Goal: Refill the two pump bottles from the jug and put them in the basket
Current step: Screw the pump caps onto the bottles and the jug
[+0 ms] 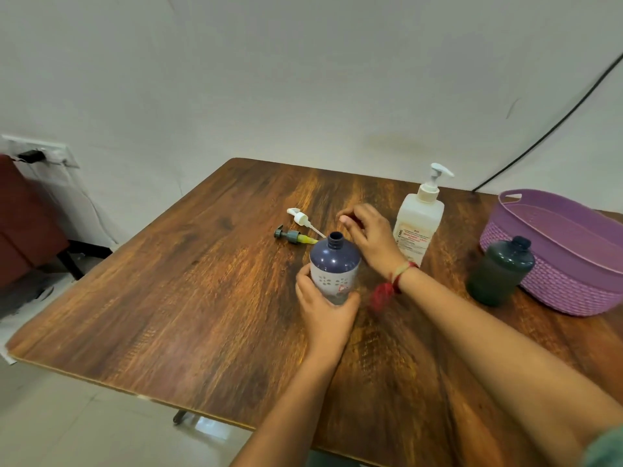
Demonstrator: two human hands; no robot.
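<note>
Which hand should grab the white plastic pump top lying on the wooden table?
Right. The right hand looks free and hovers near the white plastic pump top; the left hand grips the dark blue open bottle.

The basket (546, 284) runs past the right edge; the wrist tassel (381, 294) is blurred.

head cam | worn view, looks forward and down across the bench (188, 298) toward the wall (303, 79) | close over both forearms, wide-angle | only one view, nothing shared
</note>
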